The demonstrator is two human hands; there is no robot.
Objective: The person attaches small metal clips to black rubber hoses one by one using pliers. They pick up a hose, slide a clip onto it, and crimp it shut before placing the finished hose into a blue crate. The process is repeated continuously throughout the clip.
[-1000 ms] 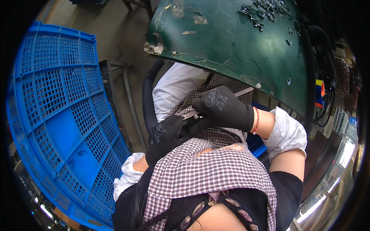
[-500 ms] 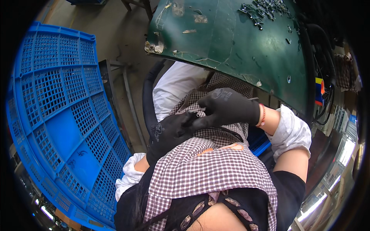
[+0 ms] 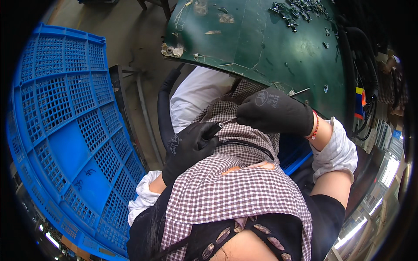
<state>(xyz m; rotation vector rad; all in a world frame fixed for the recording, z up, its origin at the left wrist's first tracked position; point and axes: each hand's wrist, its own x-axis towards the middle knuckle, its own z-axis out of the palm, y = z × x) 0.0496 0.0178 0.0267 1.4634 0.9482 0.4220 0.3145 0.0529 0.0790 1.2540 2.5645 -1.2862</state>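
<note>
Both gloved hands pinch one thin metal part: left hand lower end, right hand now stretched flatter vs. before, pulling apart.

**One small bright label**

A small label sits at the right edge of the green bench. It is a little upright box shape, blue on top, yellow and orange-red below. No screens or packages show.

Both black-gloved hands are meeting over the lap: the left hand is curling closed, the right hand is pinching, fingertips nearly touching.
</note>
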